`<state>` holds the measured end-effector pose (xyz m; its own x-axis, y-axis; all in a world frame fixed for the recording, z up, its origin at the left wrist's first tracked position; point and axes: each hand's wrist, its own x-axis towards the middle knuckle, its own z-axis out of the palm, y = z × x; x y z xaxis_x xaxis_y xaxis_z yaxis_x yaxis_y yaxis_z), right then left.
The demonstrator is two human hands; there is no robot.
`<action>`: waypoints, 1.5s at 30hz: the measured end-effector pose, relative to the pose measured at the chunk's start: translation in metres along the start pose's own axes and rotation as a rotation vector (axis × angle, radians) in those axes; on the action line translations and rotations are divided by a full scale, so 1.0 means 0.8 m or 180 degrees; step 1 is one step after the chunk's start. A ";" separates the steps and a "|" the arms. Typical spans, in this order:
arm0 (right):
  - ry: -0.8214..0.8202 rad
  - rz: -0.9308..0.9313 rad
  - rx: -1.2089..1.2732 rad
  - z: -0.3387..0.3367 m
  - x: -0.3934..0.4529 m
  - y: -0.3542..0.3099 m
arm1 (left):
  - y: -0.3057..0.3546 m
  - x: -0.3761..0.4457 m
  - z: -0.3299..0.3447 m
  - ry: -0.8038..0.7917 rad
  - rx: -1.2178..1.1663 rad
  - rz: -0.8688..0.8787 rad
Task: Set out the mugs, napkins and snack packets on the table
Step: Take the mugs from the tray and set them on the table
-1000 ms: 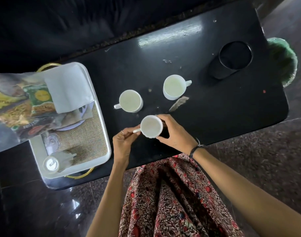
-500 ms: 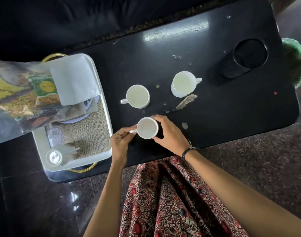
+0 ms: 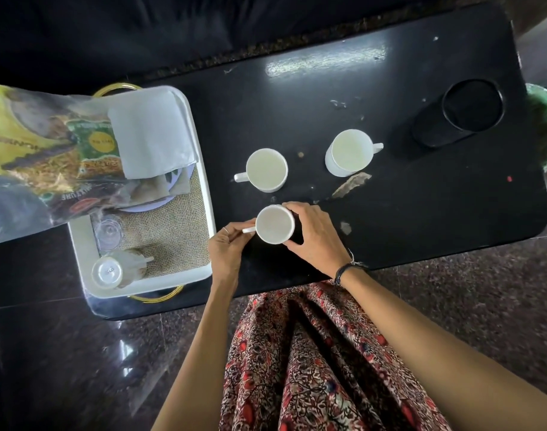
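Observation:
Three white mugs stand on the black table (image 3: 421,213). The nearest mug (image 3: 275,223) is held by both my hands: my left hand (image 3: 227,247) pinches its handle and my right hand (image 3: 315,236) wraps round its right side. A second mug (image 3: 266,169) stands behind it with its handle to the left. The third mug (image 3: 348,152) is further right, handle pointing right. White napkins (image 3: 151,135) and snack packets (image 3: 42,150) lie in the white tray (image 3: 200,181) at the left.
A black cylindrical holder (image 3: 464,113) stands at the table's far right, with a green object (image 3: 542,126) beyond the edge. In the tray, clear glassware (image 3: 109,269) lies on a burlap mat. Scraps and crumbs (image 3: 351,183) dot the table near the mugs.
Both hands keep hold of the nearest mug, which stays at the same spot on the table. Only the camera view has shifted slightly.

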<state>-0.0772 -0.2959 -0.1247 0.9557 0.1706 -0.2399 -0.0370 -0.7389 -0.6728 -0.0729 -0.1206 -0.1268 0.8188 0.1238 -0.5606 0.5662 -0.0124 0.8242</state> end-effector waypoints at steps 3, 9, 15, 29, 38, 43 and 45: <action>-0.0052 0.0031 -0.0024 -0.001 -0.004 -0.002 | 0.008 -0.003 0.001 -0.0041 0.0430 0.0005; 0.1041 0.0351 0.0234 -0.010 -0.024 -0.025 | 0.037 -0.030 -0.003 0.0350 0.1166 0.0049; 0.1420 -0.0270 0.0555 -0.007 -0.028 -0.102 | 0.075 -0.069 -0.010 0.0428 0.0768 0.0306; -0.0101 0.0351 0.1380 0.113 0.043 -0.244 | 0.071 -0.066 -0.167 0.1665 0.1376 0.0518; -0.0233 0.2364 0.1488 0.187 0.078 -0.271 | 0.045 -0.030 -0.251 0.1895 0.0631 -0.0599; -0.0408 0.2807 0.1601 0.205 0.089 -0.280 | 0.036 -0.023 -0.255 0.1709 0.0195 -0.1065; -0.0367 0.2930 0.1798 0.209 0.091 -0.281 | 0.035 -0.023 -0.254 0.1712 0.0095 -0.1114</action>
<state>-0.0482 -0.0085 -0.1075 0.4604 -0.2135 -0.8616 -0.8827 -0.2129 -0.4189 -0.0915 0.0787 -0.0772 0.4272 0.6059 -0.6711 0.8001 0.0924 0.5927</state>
